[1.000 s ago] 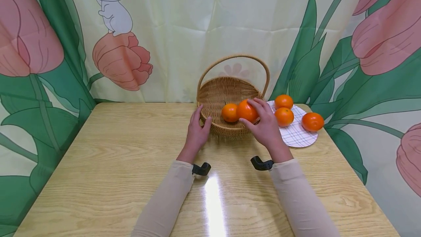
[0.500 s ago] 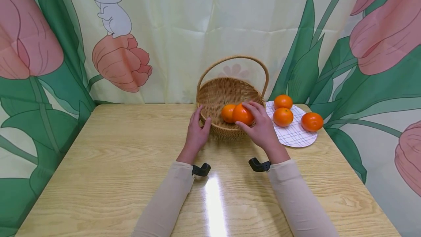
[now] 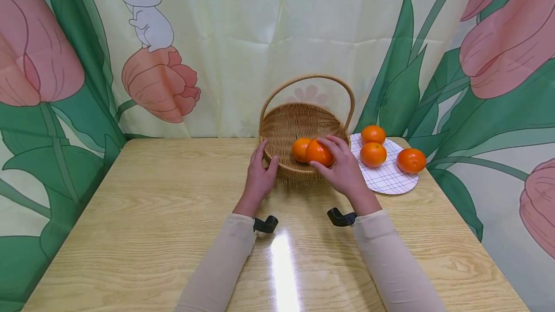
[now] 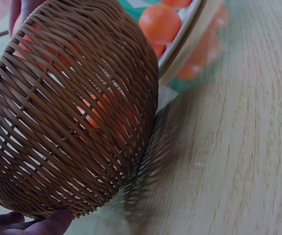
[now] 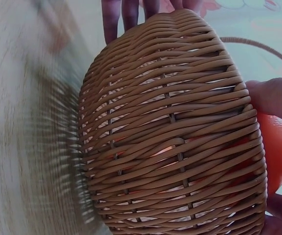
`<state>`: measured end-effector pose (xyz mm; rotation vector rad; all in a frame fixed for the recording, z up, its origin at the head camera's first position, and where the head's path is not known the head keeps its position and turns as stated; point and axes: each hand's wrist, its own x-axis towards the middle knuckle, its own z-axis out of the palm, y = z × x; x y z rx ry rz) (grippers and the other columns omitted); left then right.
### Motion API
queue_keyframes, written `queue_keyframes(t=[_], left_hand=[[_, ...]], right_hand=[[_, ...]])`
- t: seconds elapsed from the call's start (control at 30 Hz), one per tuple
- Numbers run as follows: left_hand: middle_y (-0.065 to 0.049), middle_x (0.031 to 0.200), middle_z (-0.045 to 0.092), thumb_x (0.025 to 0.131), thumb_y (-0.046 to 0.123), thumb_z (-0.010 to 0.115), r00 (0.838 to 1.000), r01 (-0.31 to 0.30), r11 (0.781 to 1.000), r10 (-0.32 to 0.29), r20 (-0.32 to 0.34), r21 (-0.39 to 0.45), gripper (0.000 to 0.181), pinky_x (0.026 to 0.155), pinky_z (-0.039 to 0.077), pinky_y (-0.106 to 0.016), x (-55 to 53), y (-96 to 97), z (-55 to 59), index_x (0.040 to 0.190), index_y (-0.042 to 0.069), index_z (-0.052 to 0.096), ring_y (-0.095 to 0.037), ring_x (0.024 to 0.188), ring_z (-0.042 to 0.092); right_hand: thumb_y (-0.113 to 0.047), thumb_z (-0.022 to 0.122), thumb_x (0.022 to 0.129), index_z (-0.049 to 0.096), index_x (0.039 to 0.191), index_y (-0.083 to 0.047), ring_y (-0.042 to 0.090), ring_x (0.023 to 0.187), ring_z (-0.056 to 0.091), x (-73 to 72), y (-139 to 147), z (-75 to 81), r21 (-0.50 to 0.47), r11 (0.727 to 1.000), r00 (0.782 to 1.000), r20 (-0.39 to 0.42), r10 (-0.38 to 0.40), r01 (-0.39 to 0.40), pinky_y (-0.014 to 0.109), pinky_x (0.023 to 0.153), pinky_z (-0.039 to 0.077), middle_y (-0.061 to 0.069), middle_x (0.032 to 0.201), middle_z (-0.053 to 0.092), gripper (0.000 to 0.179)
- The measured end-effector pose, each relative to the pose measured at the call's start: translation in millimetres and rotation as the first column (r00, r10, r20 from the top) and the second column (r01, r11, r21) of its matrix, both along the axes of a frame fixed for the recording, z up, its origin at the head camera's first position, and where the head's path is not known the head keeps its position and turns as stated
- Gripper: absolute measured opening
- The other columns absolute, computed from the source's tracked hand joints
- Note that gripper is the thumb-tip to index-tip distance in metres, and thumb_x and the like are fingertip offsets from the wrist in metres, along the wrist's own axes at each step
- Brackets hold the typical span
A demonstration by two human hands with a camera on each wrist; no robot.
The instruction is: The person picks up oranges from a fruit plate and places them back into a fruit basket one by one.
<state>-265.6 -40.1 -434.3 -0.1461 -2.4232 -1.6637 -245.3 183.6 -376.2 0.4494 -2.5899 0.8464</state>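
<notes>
A: Mid-frame, the wicker basket [image 3: 299, 119] looked light and stiff; the left hand [image 3: 260, 175], spread wide, touched its side.
B: Right, a checked plate [image 3: 390, 183] bore three orange fruits [image 3: 373, 155]!
A: The right hand [image 3: 347, 172] gripped the glossy fruit [image 3: 318, 153] at the basket's front, probably firm, slippery, best cupped; a second fruit [image 3: 299, 149] crowded its left.

Person's arms in long, plain beige sleeves: L sleeve [image 3: 217, 266] nearer worktop [image 3: 138, 215]'s left edge, R sleeve [image 3: 399, 264] nearer its right edge. Fabric close-fitting, w/ soft creases nr cuffs [image 3: 374, 221]. At each wrist, a small blk cam, bent like an elbow: L wrist cam [image 3: 265, 224] & R wrist cam [image 3: 341, 217]. L hand [image 3: 258, 173] & R hand [image 3: 348, 171] are bare.
</notes>
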Motion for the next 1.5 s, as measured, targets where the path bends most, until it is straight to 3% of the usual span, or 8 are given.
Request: queue_keyframes(t=[0.23,0.47,0.6,0.93,1.2,1.5], left_hand=[[-0.007,0.158,0.026,0.099,0.034,0.051,1.000,0.001,1.000,-0.001,-0.005,-0.005,0.059,0.114,0.030,-0.055,-0.1,1.5,1.6,0.153,0.025,0.028,-0.033,0.145,0.029],[-0.005,0.159,0.026,0.100,0.037,0.050,1.000,-0.007,1.000,0.007,0.011,-0.006,0.057,0.116,0.028,-0.054,0.7,1.0,2.2,0.152,0.033,0.027,-0.031,0.145,0.028],[-0.005,0.159,0.026,0.100,0.039,0.049,1.000,-0.006,1.000,0.006,0.013,-0.010,0.057,0.116,0.028,-0.054,1.4,0.7,1.7,0.152,0.035,0.027,-0.031,0.145,0.028],[-0.007,0.158,0.028,0.100,0.038,0.049,1.000,-0.002,1.000,0.002,-0.016,-0.006,0.058,0.110,0.037,-0.054,-1.1,1.2,-2.0,0.153,0.026,0.028,-0.032,0.144,0.031],[-0.006,0.158,0.028,0.100,0.036,0.050,1.000,-0.010,1.000,0.010,-0.012,-0.013,0.058,0.112,0.034,-0.054,-2.8,0.3,-2.9,0.153,0.026,0.028,-0.031,0.144,0.030],[-0.005,0.159,0.025,0.100,0.042,0.048,1.000,0.003,1.000,-0.003,0.001,-0.004,0.058,0.109,0.039,-0.054,-1.8,2.5,-4.7,0.153,0.033,0.026,-0.031,0.144,0.030]], right_hand=[[-0.029,0.070,0.088,0.059,0.130,-0.013,0.038,0.124,0.051,0.7,2,-0.2,0.011,1.000,1.000,-0.014,-0.008,0.009,0.057,0.099,0.046,0.015,0.139,0.049,0.046],[-0.023,0.069,0.089,0.063,0.125,-0.011,0.035,0.117,0.056,0.5,6,-2.1,-0.019,1.000,0.997,-0.071,-0.024,0.023,0.054,0.095,0.048,0.014,0.135,0.054,0.038],[-0.021,0.069,0.089,0.065,0.122,-0.010,0.034,0.122,0.053,1.4,11,-3.8,-0.042,0.998,0.994,-0.096,-0.043,0.039,0.053,0.100,0.045,0.013,0.132,0.056,0.036],[-0.020,0.069,0.088,0.067,0.118,-0.008,0.034,0.121,0.053,1.4,29,-11.6,-0.067,0.995,0.986,-0.149,-0.080,0.071,0.053,0.102,0.043,0.015,0.127,0.059,0.032],[-0.017,0.068,0.088,0.067,0.118,-0.007,0.034,0.120,0.054,-3.5,42,-17.6,-0.090,0.991,0.978,-0.175,-0.112,0.098,0.054,0.100,0.044,0.015,0.126,0.060,0.032],[-0.020,0.068,0.089,0.065,0.121,-0.006,0.036,0.124,0.050,-9.2,61,-18.8,-0.102,0.976,0.967,-0.150,-0.207,0.193,0.058,0.102,0.042,0.017,0.130,0.057,0.035]])
